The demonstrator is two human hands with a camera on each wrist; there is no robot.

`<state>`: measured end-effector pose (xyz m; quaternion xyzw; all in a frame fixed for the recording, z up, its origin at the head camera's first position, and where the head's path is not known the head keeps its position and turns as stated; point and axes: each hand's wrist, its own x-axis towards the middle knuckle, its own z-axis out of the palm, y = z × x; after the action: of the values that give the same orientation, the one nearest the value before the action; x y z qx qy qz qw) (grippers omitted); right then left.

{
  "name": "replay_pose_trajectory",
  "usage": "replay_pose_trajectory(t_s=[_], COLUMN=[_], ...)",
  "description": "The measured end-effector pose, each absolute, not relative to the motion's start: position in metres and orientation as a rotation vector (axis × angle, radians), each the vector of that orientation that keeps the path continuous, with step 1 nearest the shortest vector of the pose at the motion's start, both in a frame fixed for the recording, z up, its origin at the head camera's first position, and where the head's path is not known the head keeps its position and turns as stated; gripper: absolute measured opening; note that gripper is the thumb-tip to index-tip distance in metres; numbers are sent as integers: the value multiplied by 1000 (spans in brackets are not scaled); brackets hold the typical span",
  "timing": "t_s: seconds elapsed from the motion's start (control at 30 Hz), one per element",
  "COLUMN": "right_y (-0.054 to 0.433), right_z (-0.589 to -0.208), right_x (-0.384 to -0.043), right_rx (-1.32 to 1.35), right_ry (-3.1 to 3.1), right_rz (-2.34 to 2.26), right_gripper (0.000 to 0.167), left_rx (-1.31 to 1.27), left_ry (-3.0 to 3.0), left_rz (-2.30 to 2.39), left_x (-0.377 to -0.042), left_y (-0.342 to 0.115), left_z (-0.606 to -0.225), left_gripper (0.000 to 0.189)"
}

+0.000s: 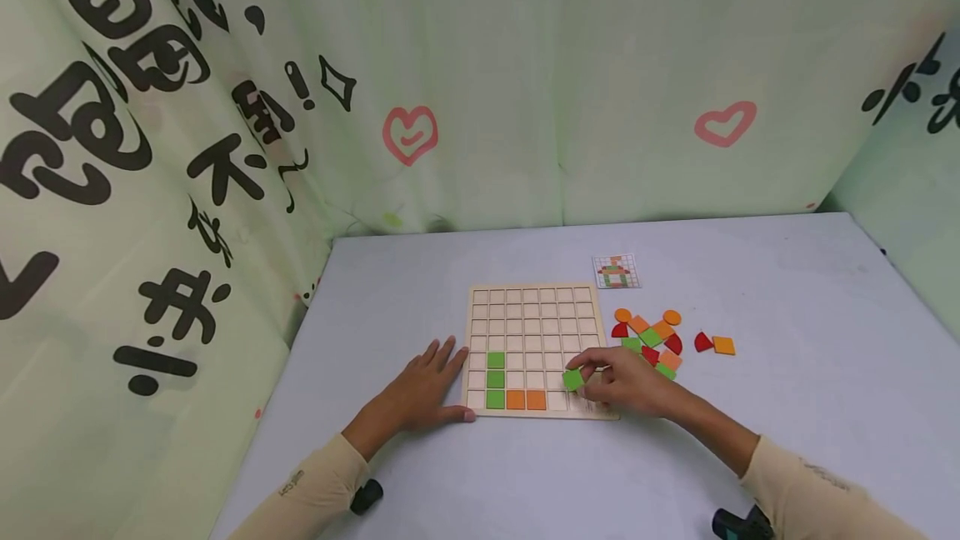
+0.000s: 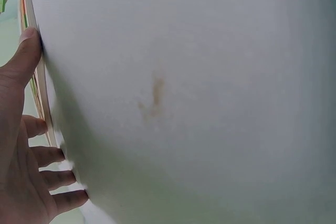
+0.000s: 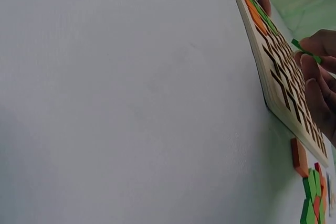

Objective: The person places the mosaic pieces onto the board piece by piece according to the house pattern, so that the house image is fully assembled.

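Observation:
A wooden grid board [image 1: 533,315] lies on the table. Three green square tiles [image 1: 496,379] fill a column near its left side, and two orange square tiles [image 1: 526,400] sit in the bottom row beside the lowest one. My left hand [image 1: 423,390] rests at the board's left edge with fingers spread; its thumb is by the near left corner. Over the lower right part of the board, my right hand [image 1: 628,380] pinches a green square tile [image 1: 573,379] between thumb and fingers. In the right wrist view this green tile [image 3: 306,51] is tilted and apart from the board.
Right of the board lies a loose cluster of green, orange and red pieces, among them an orange round piece [image 1: 672,317], a red wedge [image 1: 702,342] and an orange square [image 1: 723,346]. A small pattern card [image 1: 617,272] lies behind them on the white table [image 1: 795,315].

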<state>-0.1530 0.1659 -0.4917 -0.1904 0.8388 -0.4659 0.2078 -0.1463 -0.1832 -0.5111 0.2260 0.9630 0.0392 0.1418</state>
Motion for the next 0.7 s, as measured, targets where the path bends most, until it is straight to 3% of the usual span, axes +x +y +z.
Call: replay_pose_trajectory(t_s=[0.7], right_y=[138], right_z=[-507], right_x=[-139], right_rx=[-690], right_ry=[2582], right_rz=[-1101], right_gripper=[25], left_rx=[633], left_ry=[2771], left_rz=[138], left_x=[-144], left_y=[-182], left_z=[-508], left_gripper=[100])
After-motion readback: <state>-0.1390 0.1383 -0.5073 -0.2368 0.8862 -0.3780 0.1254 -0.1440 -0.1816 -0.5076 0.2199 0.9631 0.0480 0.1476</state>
